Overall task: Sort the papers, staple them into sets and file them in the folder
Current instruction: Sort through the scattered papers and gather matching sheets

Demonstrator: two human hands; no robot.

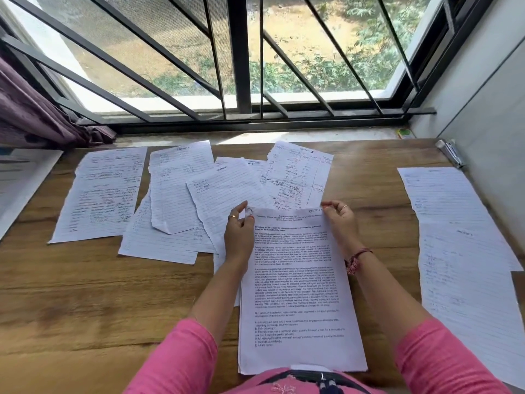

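Lengthwise, printed sheet (301,294), top edge windowward, both hands (238,237) pinching

On the bench (85,294) before me lies a printed sheet (301,294), my left hand (240,234) at its far left corner, my right hand (339,220) at its far right. Beyond it overlapping sheets (199,194) spread leftward. Two more sheets (460,240) lie along my right; a stapler (451,152) sits in the far right corner.
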